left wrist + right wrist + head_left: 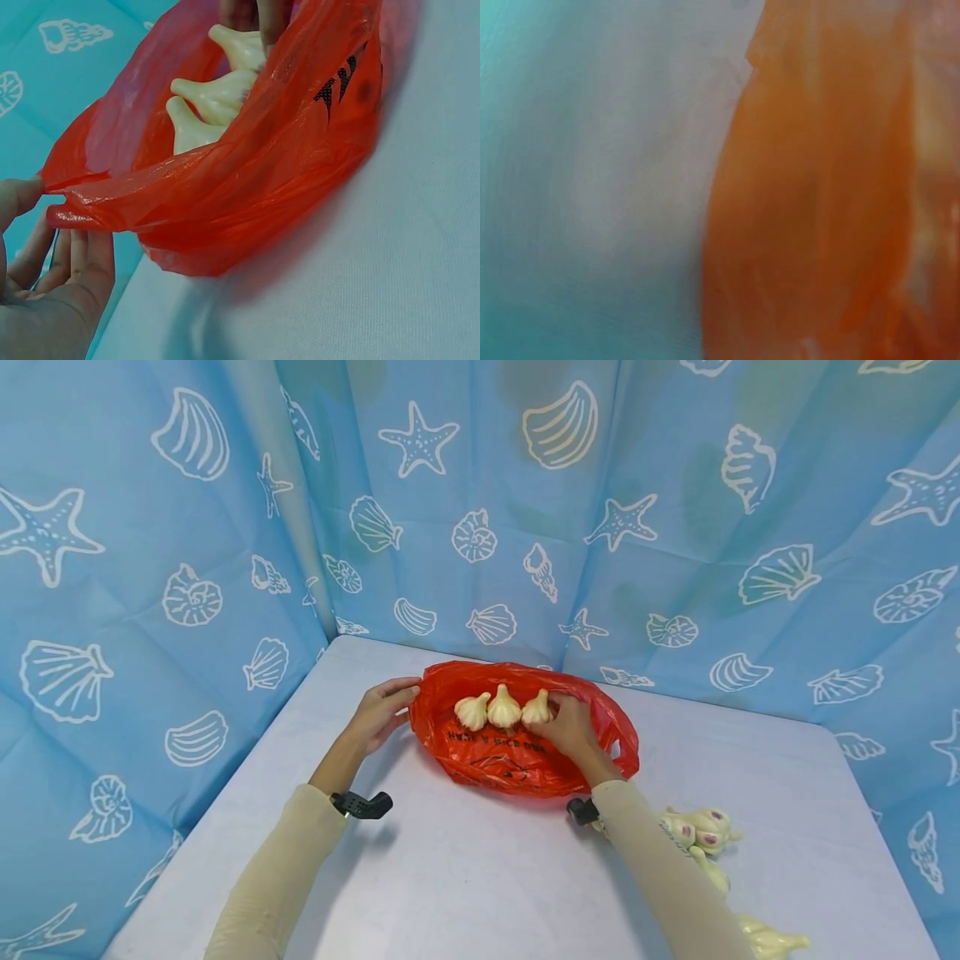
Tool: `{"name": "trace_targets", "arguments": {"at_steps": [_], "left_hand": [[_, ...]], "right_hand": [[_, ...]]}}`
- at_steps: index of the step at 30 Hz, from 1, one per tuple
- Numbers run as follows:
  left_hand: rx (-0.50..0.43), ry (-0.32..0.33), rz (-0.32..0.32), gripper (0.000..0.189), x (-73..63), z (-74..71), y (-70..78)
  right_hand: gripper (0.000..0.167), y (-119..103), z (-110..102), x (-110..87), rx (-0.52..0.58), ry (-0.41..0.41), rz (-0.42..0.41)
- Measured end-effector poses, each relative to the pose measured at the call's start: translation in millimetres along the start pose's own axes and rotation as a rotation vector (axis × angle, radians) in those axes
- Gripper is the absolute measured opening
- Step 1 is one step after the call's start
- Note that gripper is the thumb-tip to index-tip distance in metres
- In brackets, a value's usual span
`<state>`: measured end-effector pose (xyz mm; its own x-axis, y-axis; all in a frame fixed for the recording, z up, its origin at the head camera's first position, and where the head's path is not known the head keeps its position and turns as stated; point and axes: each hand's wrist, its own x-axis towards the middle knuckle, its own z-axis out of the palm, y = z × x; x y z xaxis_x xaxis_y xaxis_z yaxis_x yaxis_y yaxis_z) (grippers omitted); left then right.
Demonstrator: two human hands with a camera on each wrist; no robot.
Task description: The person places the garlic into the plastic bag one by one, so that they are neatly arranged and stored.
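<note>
Red bag (517, 779) holds 3 garlic bulbs (504, 710).

The head view looks forward and down from above the near side of the surface (465, 885), far enough back to take in the curtain (487, 452) behind. The left wrist view looks from close by, past the left grip (56, 300) at the red bag (247, 202), sharing its mouth and three garlic bulbs (504, 708) with the head view; the right wrist view, blurred, faces plastic and surface at very close range.
</note>
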<state>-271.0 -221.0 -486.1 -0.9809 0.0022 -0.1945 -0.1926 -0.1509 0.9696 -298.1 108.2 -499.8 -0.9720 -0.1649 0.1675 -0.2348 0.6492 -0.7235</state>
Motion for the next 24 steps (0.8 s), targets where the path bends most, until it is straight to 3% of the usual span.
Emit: {"name": "trace_targets", "arguments": {"at_steps": [8,24], "left_hand": [[0.018,0.001,0.011,0.043,1.1,-1.6,-2.1],[0.011,0.001,0.018,0.043,-0.3,-1.9,-2.5]], "right_hand": [[0.042,2.2,5.4,-0.2,0.008,-0.043,0.035],[0.043,1.9,6.2,0.7,0.011,-0.051,0.052]]}}
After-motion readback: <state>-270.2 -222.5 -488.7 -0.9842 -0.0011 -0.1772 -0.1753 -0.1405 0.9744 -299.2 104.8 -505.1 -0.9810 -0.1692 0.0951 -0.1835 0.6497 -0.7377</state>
